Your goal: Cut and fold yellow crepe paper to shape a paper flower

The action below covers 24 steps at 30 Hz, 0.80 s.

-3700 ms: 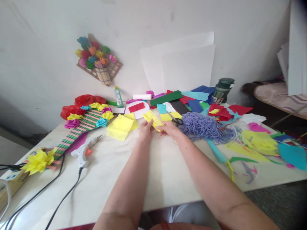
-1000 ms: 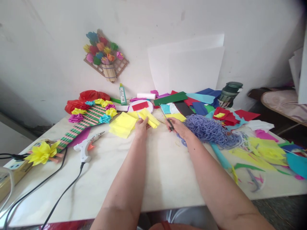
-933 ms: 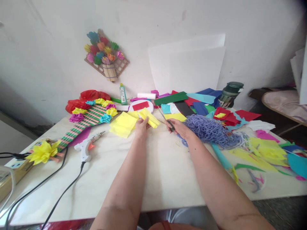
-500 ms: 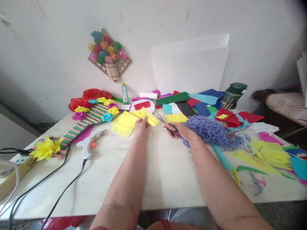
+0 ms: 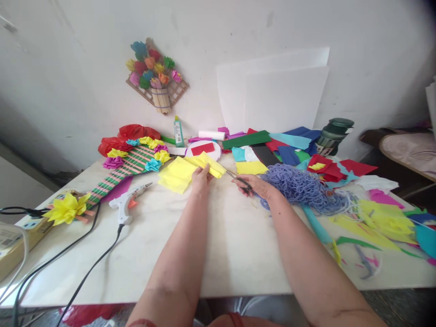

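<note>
Pinching the folded yellow paper (image 5: 208, 164) near the table's (image 5: 225, 245) far edge, the left hand (image 5: 200, 178) holds it out toward the right hand (image 5: 256, 185), which is closed around the scissors (image 5: 238, 178). A few seconds ago both hands held the paper; now the blades, open half a second back, have met its right end, so cutting has begun. Purple yarn (image 5: 299, 186) lies just right.

White table (image 5: 221, 254). On it: glue gun (image 5: 127, 207) with black cord, yellow paper sheets (image 5: 175, 175), striped stick mat (image 5: 124, 168) with paper flowers, purple yarn (image 5: 299, 186), glue bottle (image 5: 177, 131), coloured paper scraps (image 5: 381, 213), green jar (image 5: 332, 135).
</note>
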### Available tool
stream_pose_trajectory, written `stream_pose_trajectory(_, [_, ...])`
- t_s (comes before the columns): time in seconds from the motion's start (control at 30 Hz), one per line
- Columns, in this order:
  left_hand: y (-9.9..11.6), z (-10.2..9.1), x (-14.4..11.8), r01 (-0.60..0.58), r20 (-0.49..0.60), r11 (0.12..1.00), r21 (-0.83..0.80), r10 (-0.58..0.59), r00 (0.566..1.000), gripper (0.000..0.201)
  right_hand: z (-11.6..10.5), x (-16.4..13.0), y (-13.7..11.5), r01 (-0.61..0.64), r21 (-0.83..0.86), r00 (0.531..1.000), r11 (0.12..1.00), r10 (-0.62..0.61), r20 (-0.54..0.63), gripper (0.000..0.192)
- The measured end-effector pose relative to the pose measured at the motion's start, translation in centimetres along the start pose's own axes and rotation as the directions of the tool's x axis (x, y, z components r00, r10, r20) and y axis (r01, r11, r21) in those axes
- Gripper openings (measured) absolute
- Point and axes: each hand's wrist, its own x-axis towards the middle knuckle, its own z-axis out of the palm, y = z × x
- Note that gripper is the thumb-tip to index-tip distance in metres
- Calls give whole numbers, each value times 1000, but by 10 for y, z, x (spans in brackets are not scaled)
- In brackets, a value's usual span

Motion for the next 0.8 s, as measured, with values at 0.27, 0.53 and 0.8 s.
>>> stream_pose_trajectory(0.27, [-1, -1, 1, -1, -2, 1000, 32, 1, 1000, 21, 2, 0, -3, -36, -16, 999, 999, 36, -25, 26])
stream_pose_trajectory(0.53, [-1, 0, 0, -1, 4, 998, 58, 0, 1000, 20, 5, 0, -8, -69, -14, 997, 998, 68, -39, 23])
stream_pose_trajectory(0.8, [-2, -1, 1, -5, 2, 997, 77, 4, 1000, 20, 7, -1, -10, -60, 3, 997, 998, 60, -54, 21])
